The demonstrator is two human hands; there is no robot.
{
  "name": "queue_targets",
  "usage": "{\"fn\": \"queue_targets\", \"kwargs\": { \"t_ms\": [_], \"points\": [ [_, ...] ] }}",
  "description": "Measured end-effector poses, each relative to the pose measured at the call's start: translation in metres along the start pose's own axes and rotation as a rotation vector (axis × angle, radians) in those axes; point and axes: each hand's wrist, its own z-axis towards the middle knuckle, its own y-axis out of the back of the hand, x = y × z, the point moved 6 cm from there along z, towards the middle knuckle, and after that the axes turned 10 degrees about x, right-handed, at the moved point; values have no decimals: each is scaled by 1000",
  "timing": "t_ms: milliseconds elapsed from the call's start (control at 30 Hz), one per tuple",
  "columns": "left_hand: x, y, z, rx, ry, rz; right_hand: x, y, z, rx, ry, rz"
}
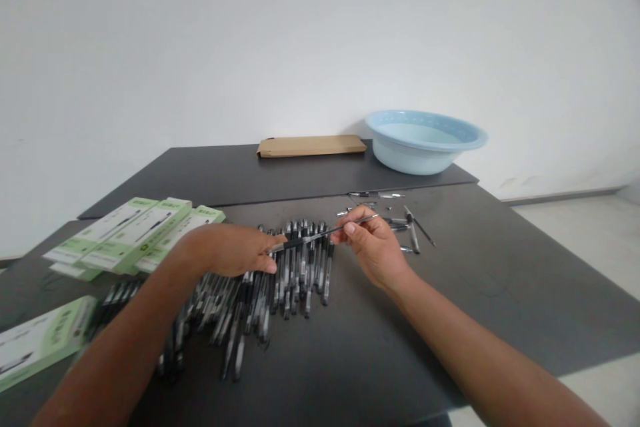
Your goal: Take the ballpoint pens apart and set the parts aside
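My left hand and my right hand hold one black-and-clear pen between them, a little above the dark table. The left fingers pinch its dark grip end, the right fingers its thin clear end. Under and left of the hands lies a spread of several similar pens. Just beyond my right hand lie small loose pen parts.
Green-and-white pen boxes are stacked at the left, another box at the near left edge. A light blue basin and a flat brown envelope sit at the table's far side by the white wall.
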Motion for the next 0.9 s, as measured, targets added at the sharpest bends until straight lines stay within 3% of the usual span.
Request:
{"fn": "queue_targets", "kwargs": {
  "t_ms": [233,633,833,900],
  "points": [
    [-1,-1,-3,76,16,-25,-2,-1,0,21,-37,-12],
    [1,1,-7,99,46,-19,-14,-11,-1,239,-59,-28],
    [2,0,-6,84,12,-50,-26,-24,-8,410,-190,-190],
    [3,0,-7,83,16,-49,-24,-26,-11,451,-234,-345]
  ]
}}
